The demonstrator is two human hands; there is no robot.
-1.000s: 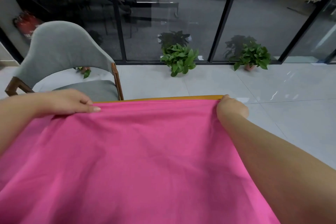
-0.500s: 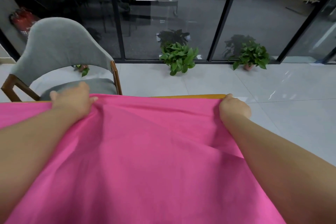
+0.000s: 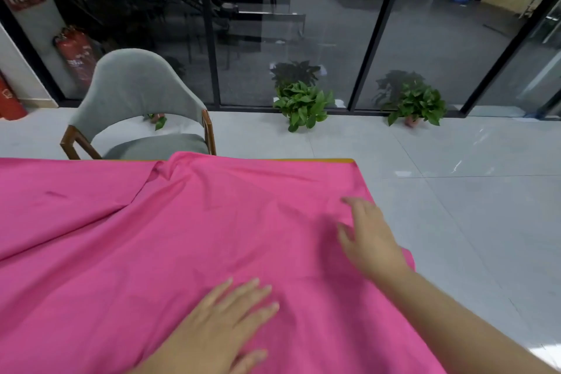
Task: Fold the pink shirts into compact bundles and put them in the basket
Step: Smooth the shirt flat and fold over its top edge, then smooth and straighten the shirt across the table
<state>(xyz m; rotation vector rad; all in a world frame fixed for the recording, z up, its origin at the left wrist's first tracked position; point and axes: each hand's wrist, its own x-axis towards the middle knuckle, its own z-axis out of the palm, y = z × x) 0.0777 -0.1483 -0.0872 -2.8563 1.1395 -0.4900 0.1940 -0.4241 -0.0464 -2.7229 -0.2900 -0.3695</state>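
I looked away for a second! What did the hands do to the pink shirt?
Both hands let go of the far edge of the pink shirt and drew back. The left hand and right hand now lie open on it. The shirt stays spread out, the chair unmoved.

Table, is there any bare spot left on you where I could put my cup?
Hardly. The pink shirt covers nearly the whole table; only a thin yellow strip shows along the far edge, too narrow for a cup. The left hand and right hand rest flat on the cloth. Bare spots: the grey chair seat beyond the table, and the floor on the right.
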